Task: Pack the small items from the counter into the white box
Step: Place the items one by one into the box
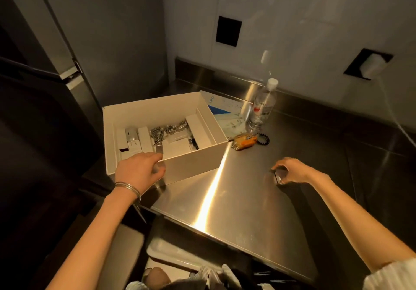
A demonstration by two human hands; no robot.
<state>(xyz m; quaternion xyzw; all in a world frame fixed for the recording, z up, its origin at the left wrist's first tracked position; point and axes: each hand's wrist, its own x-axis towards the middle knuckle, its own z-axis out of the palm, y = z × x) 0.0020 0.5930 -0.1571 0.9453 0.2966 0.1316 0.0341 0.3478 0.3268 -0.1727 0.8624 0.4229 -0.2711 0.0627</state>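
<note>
Dim warm light; glare streak on counter [225, 199]; edges distorted.

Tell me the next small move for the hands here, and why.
Probably lift the right hand and carry the small dark item it is closing on over to the white box. Its fingers are curled around the item on the steel counter, while the left hand sits at the box's near wall, seemingly steadying it, and the box is open.

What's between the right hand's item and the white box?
Nothing visible. The right hand grips a small dark object on the steel counter; bare counter runs to the white box, open on top. The left hand rests at the box's near-left edge.
</note>
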